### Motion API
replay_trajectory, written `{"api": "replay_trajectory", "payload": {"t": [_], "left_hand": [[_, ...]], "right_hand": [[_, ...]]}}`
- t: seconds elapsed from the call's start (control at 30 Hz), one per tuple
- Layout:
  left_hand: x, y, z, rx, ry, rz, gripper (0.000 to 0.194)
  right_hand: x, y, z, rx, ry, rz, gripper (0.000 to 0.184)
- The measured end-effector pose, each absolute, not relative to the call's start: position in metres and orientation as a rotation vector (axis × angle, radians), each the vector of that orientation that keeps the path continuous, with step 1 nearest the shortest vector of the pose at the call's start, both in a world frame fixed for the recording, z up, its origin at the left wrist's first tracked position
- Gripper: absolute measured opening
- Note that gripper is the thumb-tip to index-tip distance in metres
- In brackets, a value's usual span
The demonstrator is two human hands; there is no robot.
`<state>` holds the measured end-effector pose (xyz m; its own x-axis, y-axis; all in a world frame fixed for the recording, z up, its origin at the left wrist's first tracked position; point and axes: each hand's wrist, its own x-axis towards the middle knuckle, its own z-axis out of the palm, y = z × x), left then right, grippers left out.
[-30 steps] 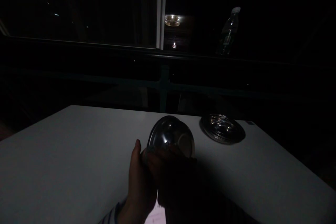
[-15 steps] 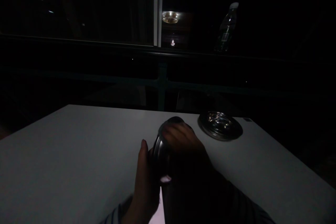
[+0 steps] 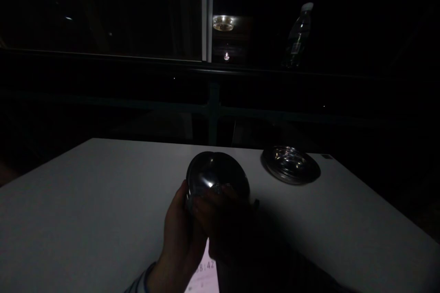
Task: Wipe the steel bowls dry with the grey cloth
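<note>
The scene is very dark. My left hand is wrapped round the near left edge of a shiny steel bowl held tilted above the white table. My right hand is a dark shape against the bowl's near right side, fingers pressed to it; whether it holds anything else is hidden. A second steel dish lies flat on the table to the right, apart from both hands.
A lit phone screen glows on the table under my wrists. Behind the table runs a dark rail and window ledge with a plastic bottle standing on it. The table's right edge falls off into darkness.
My right hand, which lay over the top of the bowl half a second ago, has come down to its near side. The bowl has turned so its shiny face shows again.
</note>
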<state>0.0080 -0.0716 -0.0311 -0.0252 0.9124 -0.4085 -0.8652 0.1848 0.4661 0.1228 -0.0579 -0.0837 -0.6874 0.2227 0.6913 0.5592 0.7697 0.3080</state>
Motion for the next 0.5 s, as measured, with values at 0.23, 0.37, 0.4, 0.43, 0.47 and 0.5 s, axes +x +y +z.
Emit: {"api": "replay_trajectory", "payload": {"t": [0.23, 0.37, 0.4, 0.43, 0.47, 0.5], "left_hand": [[0.002, -0.071, -0.028, 0.199, 0.705, 1.459, 0.022], [-0.004, -0.066, -0.031, 0.128, 0.659, 1.438, 0.020], [-0.006, -0.065, -0.031, 0.108, 0.649, 1.433, 0.021], [-0.008, -0.064, -0.029, 0.094, 0.634, 1.440, 0.022], [-0.010, -0.064, -0.028, 0.091, 0.614, 1.452, 0.025], [-0.012, -0.063, -0.026, 0.093, 0.584, 1.464, 0.027]], "right_hand": [[0.128, -0.050, -0.108, -0.567, -2.332, -0.691, 0.035], [0.137, -0.046, -0.113, -0.556, -2.303, -0.756, 0.032], [0.140, -0.045, -0.111, -0.538, -2.293, -0.778, 0.032], [0.143, -0.044, -0.109, -0.510, -2.279, -0.803, 0.032], [0.146, -0.042, -0.105, -0.485, -2.261, -0.829, 0.032], [0.150, -0.040, -0.101, -0.465, -2.241, -0.854, 0.032]]}}
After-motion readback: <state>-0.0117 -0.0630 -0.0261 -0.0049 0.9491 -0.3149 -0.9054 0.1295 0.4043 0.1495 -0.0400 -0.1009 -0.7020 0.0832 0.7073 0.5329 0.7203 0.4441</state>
